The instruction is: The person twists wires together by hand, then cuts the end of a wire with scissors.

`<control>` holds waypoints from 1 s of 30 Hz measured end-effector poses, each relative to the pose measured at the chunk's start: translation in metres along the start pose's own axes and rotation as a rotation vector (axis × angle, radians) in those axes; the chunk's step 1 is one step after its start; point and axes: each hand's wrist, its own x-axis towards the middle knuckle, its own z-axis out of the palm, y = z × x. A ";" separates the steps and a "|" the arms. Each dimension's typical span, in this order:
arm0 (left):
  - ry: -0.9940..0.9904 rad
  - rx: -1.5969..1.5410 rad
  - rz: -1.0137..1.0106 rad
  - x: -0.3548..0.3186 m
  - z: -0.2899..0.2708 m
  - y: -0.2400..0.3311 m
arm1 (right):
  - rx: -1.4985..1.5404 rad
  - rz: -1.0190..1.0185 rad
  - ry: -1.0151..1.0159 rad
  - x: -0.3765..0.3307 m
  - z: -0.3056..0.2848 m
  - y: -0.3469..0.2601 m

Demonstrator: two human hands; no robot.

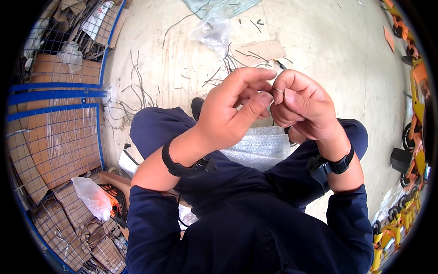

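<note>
Both hands are up in front of the chest, and the left hand (230, 112) & right hand (299, 107) pinch a tiny thin wire ring (278, 91) between thumb and fingertips, w/ the fingers of both curled tight around it. The ring is so small that it could slip out if a thumb lets go, I think, and then it would fall onto the bubble wrap (260, 147) on the lap or down to the floor (319, 41), where lots of loose wire bits (137, 86) lie, so it'd be hard to find. Nearby are a clear plastic bag (213, 32), a cardboard scrap (260, 49), blue wire cages (54, 137) w/ cardboard on the left & orange parts (416, 105) on the right, but nothing is in the way of the hands.
</note>
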 end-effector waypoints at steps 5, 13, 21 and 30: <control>0.154 0.380 0.288 0.009 -0.007 -0.003 | -0.568 -0.061 0.203 -0.005 0.006 -0.004; 0.113 0.668 0.508 0.010 -0.012 0.003 | -0.502 -0.055 0.155 -0.004 0.007 -0.006; 0.105 0.739 0.628 0.010 -0.015 0.004 | -0.521 -0.006 0.177 -0.005 0.012 -0.010; 0.098 0.702 0.605 0.010 -0.015 0.005 | -0.668 -0.059 0.261 -0.007 0.022 -0.009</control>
